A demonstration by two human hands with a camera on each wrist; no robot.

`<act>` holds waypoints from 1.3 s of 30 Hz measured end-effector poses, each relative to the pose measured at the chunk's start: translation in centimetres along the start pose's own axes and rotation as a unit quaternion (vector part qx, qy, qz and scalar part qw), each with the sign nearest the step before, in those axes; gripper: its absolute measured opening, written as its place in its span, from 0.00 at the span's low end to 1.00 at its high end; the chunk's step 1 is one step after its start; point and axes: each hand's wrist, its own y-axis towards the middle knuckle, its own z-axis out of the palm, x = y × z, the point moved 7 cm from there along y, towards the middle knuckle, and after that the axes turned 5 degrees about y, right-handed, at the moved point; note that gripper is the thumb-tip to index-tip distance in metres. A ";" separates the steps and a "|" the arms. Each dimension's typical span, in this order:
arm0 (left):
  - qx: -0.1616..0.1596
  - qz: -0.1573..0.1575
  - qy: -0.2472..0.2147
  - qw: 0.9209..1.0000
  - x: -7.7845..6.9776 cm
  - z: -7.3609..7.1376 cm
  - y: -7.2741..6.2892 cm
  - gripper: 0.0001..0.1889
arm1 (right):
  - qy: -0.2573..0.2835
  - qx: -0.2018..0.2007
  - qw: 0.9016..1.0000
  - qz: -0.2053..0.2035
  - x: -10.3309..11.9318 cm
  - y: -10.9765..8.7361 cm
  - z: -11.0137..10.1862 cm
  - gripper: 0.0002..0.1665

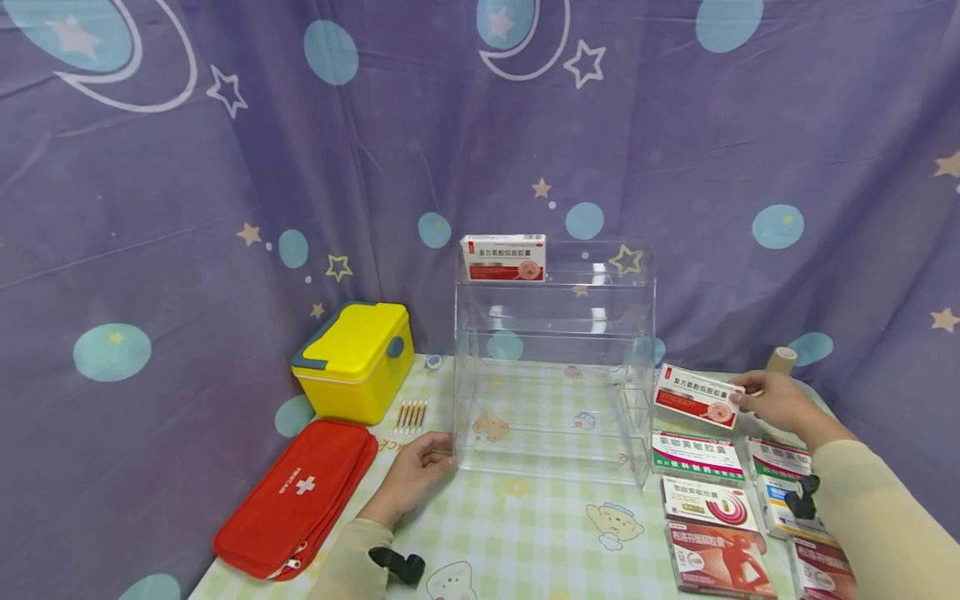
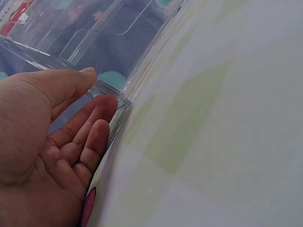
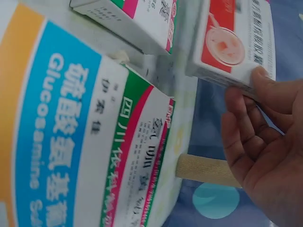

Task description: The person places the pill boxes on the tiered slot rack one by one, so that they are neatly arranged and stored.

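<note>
My right hand [image 1: 780,404] pinches one end of a white and red medicine box [image 1: 697,396], thumb on the front, raised at the right side of the clear acrylic display rack [image 1: 555,477]. In the right wrist view, the same medicine box [image 3: 236,40] is partly cut off by the frame's top. My left hand [image 1: 417,471] is at the rack's lower left front corner, its loosely bent fingertips [image 2: 105,105] touching the clear edge. A matching white and red box [image 1: 506,258] stands on the rack's top tier at the left.
Several medicine boxes [image 1: 708,504] lie in two columns right of the rack. A tan roll [image 1: 782,360] stands behind my right hand. Left are a yellow case [image 1: 352,358], a red first-aid pouch [image 1: 300,492], several small swabs [image 1: 410,416] and a small white roll [image 1: 433,362].
</note>
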 end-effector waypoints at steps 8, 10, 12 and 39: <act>-0.001 0.002 -0.010 1.000 -0.1 0.1 0.1 0.20 | 0.004 -0.090 0.996 -0.013 2.9 -1.3 -2.3 0.29; -0.003 0.002 -0.013 1.000 -0.2 0.1 0.0 0.20 | 0.010 -0.118 0.993 -0.016 3.8 -1.5 -3.2 0.29; -0.007 0.003 -0.013 1.000 -0.2 0.1 -0.1 0.20 | 0.018 -0.147 0.989 -0.014 4.6 -1.8 -4.3 0.29; 0.003 0.002 0.001 1.000 0.1 0.0 0.1 0.20 | 0.311 -0.346 0.880 -0.091 19.4 -1.0 -14.4 0.20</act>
